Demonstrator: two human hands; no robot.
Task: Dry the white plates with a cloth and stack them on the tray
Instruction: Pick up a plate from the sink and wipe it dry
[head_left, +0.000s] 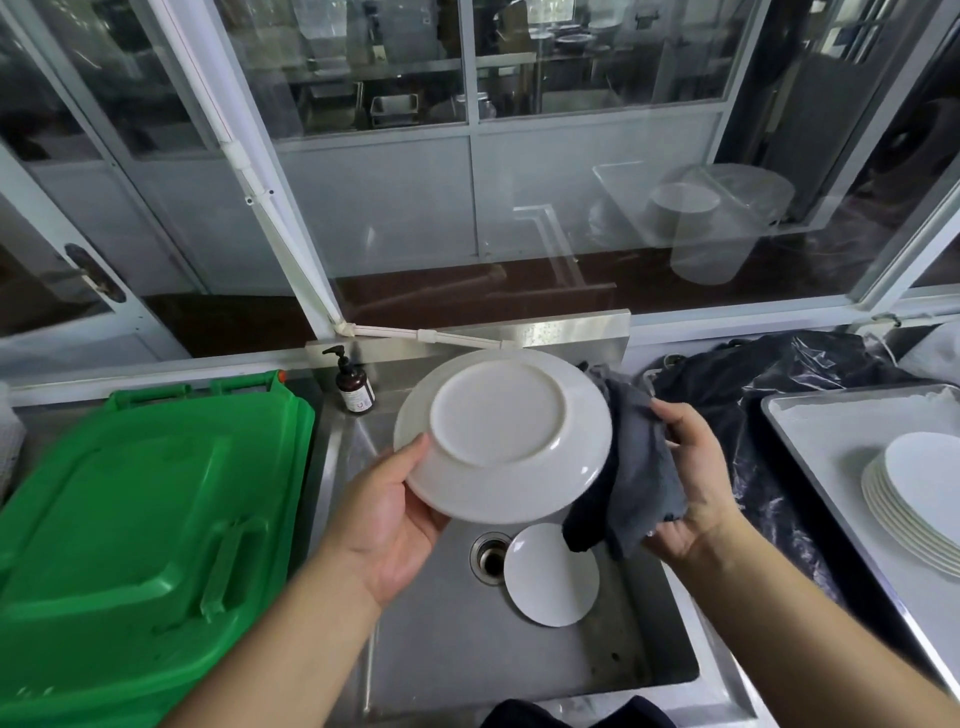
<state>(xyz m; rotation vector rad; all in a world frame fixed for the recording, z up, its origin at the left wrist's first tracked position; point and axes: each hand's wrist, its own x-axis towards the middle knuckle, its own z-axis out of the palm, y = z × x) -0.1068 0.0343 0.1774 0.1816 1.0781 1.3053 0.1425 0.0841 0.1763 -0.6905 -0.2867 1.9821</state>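
Observation:
My left hand (387, 512) grips a white plate (501, 434) by its lower left rim, underside facing me, above the steel sink (441, 649). At the plate's right edge, my right hand (693, 480) holds a grey cloth (636, 470). A second white plate (551, 574) lies in the sink basin beside the drain (488, 557). A stack of several white plates (917, 504) sits on the metal tray (810, 415) at the right.
A green bin lid (140, 530) fills the left side. A brown pump bottle (355, 391) stands at the sink's back left corner. A dark plastic bag (769, 374) lies between sink and tray. Glass windows rise behind the counter.

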